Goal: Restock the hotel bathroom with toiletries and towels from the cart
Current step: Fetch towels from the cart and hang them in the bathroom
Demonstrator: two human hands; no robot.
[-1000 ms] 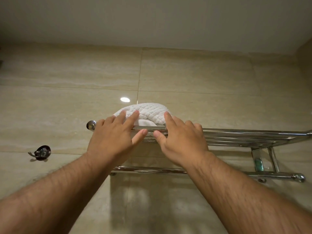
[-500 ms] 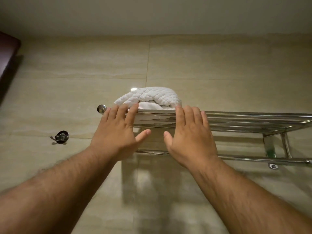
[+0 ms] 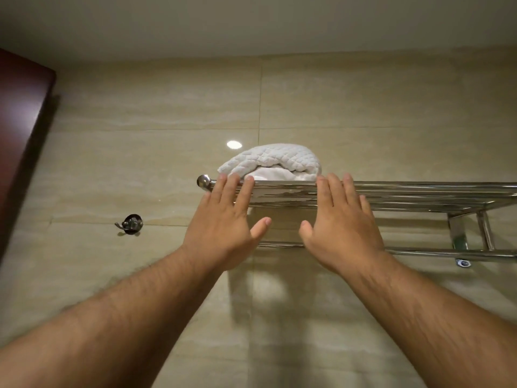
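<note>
The folded white towel (image 3: 275,161) lies on the left end of the wall rack (image 3: 419,189). The left hand (image 3: 223,228) and right hand (image 3: 341,228) have slid back off it, flat, spread and empty, fingertips at the front rail. This towel looks placed.

Towel (image 3: 275,159): white cloth, quilted bumpy outer face, plainer soft cloth inside fold, matt.
Towel rack (image 3: 405,191): metal tubes, chrome look, smooth, mirror-glossy.
Wall tiles (image 3: 156,107): beige stone look with pale veins, smooth, glossy, round light spot reflected.
Wall hook (image 3: 131,223): shiny metal.
Panel (image 3: 19,121) at left: dark red-brown wood look, smooth, slight sheen.
Ceiling (image 3: 251,21): plain, matt.
</note>
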